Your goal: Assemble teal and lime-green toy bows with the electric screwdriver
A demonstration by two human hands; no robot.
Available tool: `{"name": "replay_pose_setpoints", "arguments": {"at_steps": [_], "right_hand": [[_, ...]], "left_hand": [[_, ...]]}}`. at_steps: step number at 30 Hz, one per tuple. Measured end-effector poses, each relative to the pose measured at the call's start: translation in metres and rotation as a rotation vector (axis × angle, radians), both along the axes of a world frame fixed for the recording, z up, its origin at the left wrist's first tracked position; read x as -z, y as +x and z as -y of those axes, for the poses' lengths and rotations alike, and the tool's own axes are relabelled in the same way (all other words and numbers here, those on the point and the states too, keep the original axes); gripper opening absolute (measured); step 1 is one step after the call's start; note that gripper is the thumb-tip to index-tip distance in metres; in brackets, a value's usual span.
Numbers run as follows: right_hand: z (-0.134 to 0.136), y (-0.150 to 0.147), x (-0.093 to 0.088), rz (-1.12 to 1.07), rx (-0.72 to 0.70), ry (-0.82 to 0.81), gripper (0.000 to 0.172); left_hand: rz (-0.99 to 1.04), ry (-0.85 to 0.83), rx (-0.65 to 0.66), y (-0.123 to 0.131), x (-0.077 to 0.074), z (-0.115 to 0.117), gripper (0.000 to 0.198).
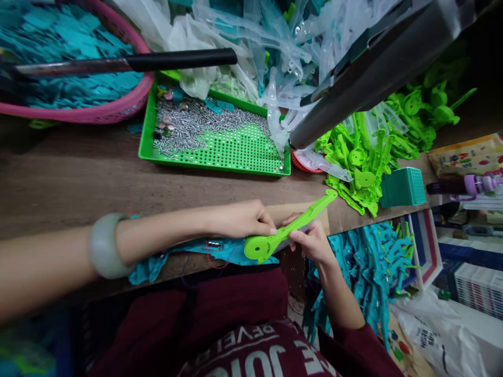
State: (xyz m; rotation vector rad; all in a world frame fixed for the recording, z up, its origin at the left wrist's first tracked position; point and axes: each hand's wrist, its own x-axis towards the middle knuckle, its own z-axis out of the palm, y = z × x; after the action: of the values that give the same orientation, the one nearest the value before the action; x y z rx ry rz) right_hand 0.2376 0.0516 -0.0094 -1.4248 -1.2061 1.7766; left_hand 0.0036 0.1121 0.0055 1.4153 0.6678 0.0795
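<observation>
- The wooden table [78, 167] spans the view; clock directions here run from the held green piece.
- A dark metal bar [365, 78] slants up toward 1 o'clock, its lower end at 12, apart from both hands; its height above the table is hard to tell.
- A pink basket [118, 107] of blue scraps sits at 10 o'clock, well apart.
- A green tray [212, 168] of small metal bits lies at 11 o'clock.
- A heap of green parts [365, 157] lies at 2 o'clock, near the piece's thin tip; blue parts [365, 262] bunch at 4 o'clock.
- The green piece [282, 235] is over the table's near edge, its long axis running from the round end at 8 o'clock to the tip at 2. Nothing seems to block it.
- The right hand [312, 241], at 4 o'clock, is closed around its middle, thumb in front.
- The left hand [243, 218], at 9 o'clock, presses curled fingertips beside the round end, equally near.
- A thin red wire [214, 266] loops at 8 o'clock.
</observation>
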Motion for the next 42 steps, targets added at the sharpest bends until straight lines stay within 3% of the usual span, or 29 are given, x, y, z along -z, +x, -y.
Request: {"name": "replay_pose_setpoints", "arguments": {"at_steps": [5,10,19,24,27,31,36,42], "right_hand": [[-0.001,-0.002,-0.003,-0.013,-0.011,-0.017,0.043],[-0.003,-0.004,-0.004,-0.001,-0.007,-0.035,0.042],[-0.002,-0.003,-0.002,-0.008,-0.009,-0.049,0.042],[-0.003,-0.004,0.0,-0.025,0.025,-0.053,0.041],[-0.005,-0.009,-0.001,-0.024,0.065,-0.045,0.039],[0.0,-0.021,-0.006,-0.035,0.115,-0.073,0.04],[0.019,-0.033,-0.014,-0.082,-0.045,-0.279,0.044],[0.027,-0.039,-0.013,-0.073,-0.097,-0.171,0.035]], "left_hand": [[0.023,0.004,-0.031,0.003,0.008,-0.003,0.045],[0.064,-0.007,0.013,0.001,0.011,-0.004,0.041],[0.059,0.075,-0.031,0.007,0.019,-0.003,0.042],[-0.025,0.104,-0.033,0.003,0.007,0.002,0.045],[-0.08,0.224,-0.025,-0.007,-0.004,0.009,0.03],[-0.262,0.35,-0.011,-0.018,-0.01,0.012,0.046],[-0.231,0.154,0.055,-0.02,-0.011,0.0,0.044],[-0.149,-0.03,-0.012,-0.015,-0.013,-0.004,0.045]]}}
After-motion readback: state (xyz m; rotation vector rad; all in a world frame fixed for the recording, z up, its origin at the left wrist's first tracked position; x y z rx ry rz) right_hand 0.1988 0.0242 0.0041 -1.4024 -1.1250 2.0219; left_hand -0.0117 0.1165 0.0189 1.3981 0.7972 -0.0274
